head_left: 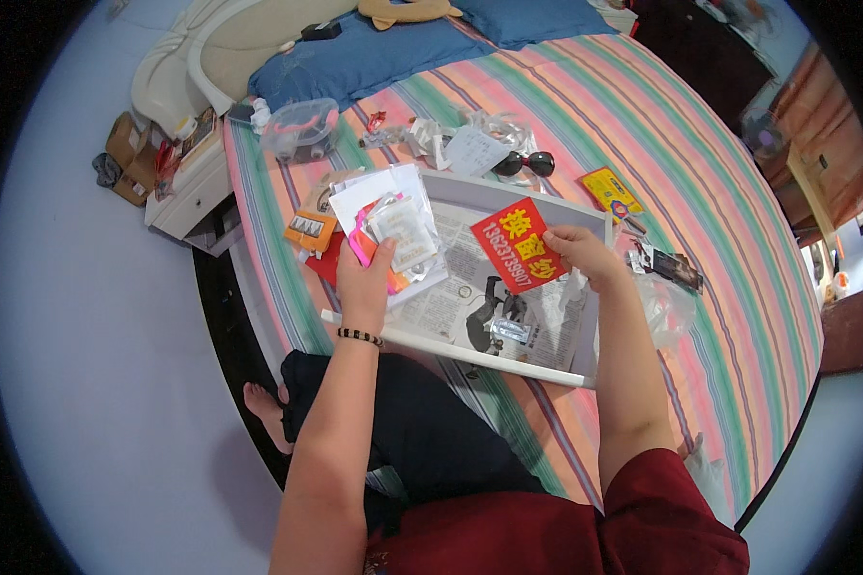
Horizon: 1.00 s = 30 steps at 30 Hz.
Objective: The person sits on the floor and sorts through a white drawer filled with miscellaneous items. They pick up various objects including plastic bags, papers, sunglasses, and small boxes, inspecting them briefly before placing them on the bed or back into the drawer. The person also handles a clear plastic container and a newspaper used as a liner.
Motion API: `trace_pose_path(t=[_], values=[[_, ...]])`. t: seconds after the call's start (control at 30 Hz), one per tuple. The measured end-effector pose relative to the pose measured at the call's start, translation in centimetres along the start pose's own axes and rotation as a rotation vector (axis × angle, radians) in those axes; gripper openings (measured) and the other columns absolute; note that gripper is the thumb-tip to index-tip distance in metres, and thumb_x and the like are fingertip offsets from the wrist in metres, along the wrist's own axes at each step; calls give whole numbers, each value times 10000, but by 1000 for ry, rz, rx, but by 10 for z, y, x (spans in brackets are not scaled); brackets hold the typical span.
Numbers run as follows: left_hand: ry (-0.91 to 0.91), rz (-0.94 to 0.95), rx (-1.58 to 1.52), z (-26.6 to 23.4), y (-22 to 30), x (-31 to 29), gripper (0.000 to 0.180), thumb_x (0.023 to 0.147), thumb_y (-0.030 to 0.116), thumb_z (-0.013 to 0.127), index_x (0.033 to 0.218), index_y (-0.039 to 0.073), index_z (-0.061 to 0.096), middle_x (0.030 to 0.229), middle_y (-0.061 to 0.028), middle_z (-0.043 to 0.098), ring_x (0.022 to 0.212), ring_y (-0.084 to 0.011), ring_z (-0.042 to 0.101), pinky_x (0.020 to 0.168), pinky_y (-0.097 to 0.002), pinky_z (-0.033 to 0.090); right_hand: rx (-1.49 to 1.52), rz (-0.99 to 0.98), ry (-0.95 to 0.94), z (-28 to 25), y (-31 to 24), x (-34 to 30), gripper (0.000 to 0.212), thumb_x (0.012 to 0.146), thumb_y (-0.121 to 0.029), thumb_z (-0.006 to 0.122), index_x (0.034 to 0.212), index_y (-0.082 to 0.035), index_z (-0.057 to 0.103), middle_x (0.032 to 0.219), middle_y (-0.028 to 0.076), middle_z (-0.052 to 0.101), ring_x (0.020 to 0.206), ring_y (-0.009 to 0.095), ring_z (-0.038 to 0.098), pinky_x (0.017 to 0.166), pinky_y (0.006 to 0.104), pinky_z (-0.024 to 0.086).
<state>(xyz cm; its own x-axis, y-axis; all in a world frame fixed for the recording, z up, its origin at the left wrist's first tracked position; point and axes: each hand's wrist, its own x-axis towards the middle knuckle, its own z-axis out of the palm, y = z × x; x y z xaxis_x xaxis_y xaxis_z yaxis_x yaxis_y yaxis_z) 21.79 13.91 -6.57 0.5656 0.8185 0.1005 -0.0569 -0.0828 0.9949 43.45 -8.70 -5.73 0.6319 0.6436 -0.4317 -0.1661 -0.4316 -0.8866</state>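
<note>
Holding red card (517, 245) over drawer (470, 356).

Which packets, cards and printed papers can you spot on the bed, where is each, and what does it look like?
Red card: rectangular, yellow print, in the right hand over the drawer.
Clear sachets: a bundle with pink edges, in the left hand.
Yellow packet: flat, on the striped bedspread, right of the sunglasses.
Orange packet: left of the bundle.
Newspaper: grey sheet lining the drawer.
</note>
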Motion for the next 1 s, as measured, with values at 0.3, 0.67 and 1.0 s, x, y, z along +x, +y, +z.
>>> trace_pose_path(t=[0.3, 0.67, 1.0], values=[[3, 32, 4, -1, -3, 0, 365, 824, 177, 645, 1092, -28, 504, 1030, -100, 597, 920, -164, 554, 824, -292, 432, 88, -22, -46, -3, 18, 15, 210, 857, -104, 562, 1059, -56, 598, 831, -11, 605, 649, 56, 483, 606, 211, 384], [-2, -20, 5, -1, -1, -1, 343, 838, 136, 628, 1110, -25, 495, 1052, -84, 588, 929, -150, 550, 836, -282, 437, 553, -161, -142, -13, 10, 9, 146, 789, 50, 512, 700, -64, 538, 1267, 119, 513, 566, 28, 479, 459, 171, 362], [21, -27, 26, -1, -3, 0, 368, 828, 167, 642, 1103, -30, 498, 1052, -103, 592, 943, -170, 550, 839, -296, 426, 41, -481, 27, 2, 15, 18, 239, 682, 112, 433, 730, -37, 613, 1410, 81, 369, 1088, 125, 504, 667, 194, 422]])
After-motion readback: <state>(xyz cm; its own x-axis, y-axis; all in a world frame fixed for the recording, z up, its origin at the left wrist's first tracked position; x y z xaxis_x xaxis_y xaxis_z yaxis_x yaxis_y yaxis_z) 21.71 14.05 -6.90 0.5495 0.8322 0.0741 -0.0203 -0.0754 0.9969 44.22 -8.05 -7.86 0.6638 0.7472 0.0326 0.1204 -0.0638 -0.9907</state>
